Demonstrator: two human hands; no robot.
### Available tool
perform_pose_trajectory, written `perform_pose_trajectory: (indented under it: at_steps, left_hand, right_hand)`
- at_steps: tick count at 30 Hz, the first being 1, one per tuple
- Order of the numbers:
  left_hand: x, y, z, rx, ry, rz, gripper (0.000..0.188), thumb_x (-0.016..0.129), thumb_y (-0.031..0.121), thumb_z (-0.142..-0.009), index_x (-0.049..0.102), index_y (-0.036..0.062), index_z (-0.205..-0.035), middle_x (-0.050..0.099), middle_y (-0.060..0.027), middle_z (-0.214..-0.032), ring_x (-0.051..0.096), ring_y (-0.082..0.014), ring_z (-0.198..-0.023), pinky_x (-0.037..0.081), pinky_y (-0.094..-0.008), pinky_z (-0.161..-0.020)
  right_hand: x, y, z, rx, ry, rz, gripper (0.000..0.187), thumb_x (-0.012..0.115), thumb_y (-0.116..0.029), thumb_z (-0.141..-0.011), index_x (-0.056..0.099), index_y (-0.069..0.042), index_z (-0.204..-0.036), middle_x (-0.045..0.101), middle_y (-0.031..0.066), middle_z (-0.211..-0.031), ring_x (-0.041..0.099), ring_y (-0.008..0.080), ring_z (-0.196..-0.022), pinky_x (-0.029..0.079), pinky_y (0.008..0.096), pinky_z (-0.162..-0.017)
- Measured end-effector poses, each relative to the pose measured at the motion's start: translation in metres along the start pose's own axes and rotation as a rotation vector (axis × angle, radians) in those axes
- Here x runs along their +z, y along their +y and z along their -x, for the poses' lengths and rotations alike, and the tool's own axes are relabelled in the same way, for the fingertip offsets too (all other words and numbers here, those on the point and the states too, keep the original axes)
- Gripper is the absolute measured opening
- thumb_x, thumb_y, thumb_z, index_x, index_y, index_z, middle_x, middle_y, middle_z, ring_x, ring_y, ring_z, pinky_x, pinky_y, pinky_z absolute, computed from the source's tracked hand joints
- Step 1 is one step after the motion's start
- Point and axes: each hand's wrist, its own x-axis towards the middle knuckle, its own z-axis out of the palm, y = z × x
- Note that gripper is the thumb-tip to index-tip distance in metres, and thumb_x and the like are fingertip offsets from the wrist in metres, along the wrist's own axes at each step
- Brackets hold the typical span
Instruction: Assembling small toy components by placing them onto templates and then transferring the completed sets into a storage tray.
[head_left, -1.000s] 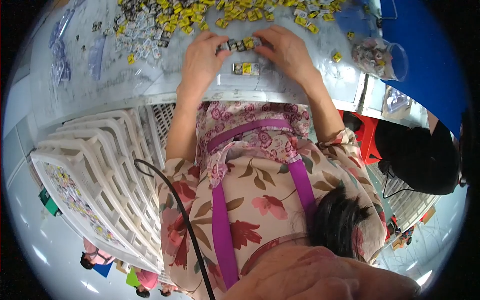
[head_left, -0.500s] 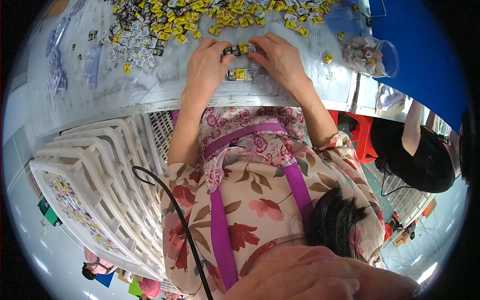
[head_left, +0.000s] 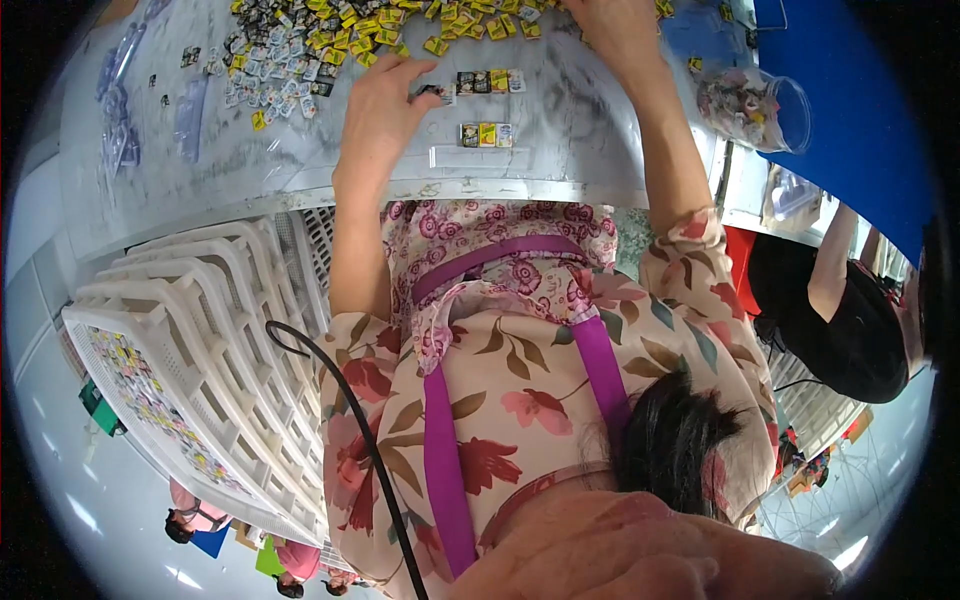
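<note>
On the table, my left hand point(head_left: 378, 115) curls its finger and thumb around a small black-and-white block point(head_left: 436, 94). Touching or just right of that block lies a short row of black, yellow and white blocks point(head_left: 490, 81). A second short row of similar blocks point(head_left: 486, 134) sits nearer to me, beside a clear plastic strip point(head_left: 471, 157). My right hand point(head_left: 617, 32) reaches over the right part of the yellow block pile point(head_left: 375, 25); its fingertips are cut off by the upper edge of the picture, so what they touch is hidden.
Silver-white blocks point(head_left: 268, 80) lie left of the pile. Clear plastic pieces point(head_left: 187, 120) rest on the table's left side. A clear jar point(head_left: 745, 108) of small pieces lies on its side at right. White crates point(head_left: 215, 330) stack below left; another person point(head_left: 835, 300) is at right.
My right hand has left the upper row and moved up and right to the pile. My left hand has shifted slightly left and down, now at a dark block left of the row.
</note>
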Motion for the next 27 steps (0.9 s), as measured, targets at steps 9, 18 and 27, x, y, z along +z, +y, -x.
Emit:
perform_pose_trajectory:
  at_steps: [9, 18, 27]
  left_hand:
    - [0.010, -0.004, -0.002, 0.096, -0.067, -0.088, 0.035, 0.077, 0.011, -0.076, 0.073, 0.0056, -0.110, 0.067, -0.0138, -0.106, 0.064, -0.0334, -0.097, 0.051, -0.0407, -0.086]
    - [0.008, -0.012, 0.003, 0.091, 0.038, -0.032, 0.032, 0.076, 0.010, -0.077, 0.072, 0.0057, -0.109, 0.067, -0.0133, -0.105, 0.065, -0.0308, -0.085, 0.052, -0.0378, -0.076]
    - [0.002, -0.027, 0.013, -0.008, 0.060, 0.050, 0.023, 0.074, 0.004, -0.079, 0.072, 0.0004, -0.101, 0.068, -0.0153, -0.099, 0.068, -0.0303, -0.079, 0.054, -0.0355, -0.074]
  right_hand:
    - [0.019, 0.012, -0.014, -0.121, 0.006, 0.119, 0.012, 0.068, -0.008, -0.083, 0.069, -0.004, -0.095, 0.064, 0.0111, -0.089, 0.064, 0.0299, -0.083, 0.053, 0.0407, -0.070]
    - [-0.006, -0.014, 0.036, 0.337, -0.178, -0.636, 0.011, 0.065, -0.007, -0.089, 0.069, -0.001, -0.097, 0.060, 0.0134, -0.084, 0.061, 0.0317, -0.076, 0.049, 0.0410, -0.067]
    - [0.000, -0.028, 0.078, 0.403, -0.277, -0.468, 0.018, 0.067, -0.014, -0.092, 0.073, -0.005, -0.107, 0.070, 0.0041, -0.088, 0.063, 0.0138, -0.076, 0.049, 0.0270, -0.067]
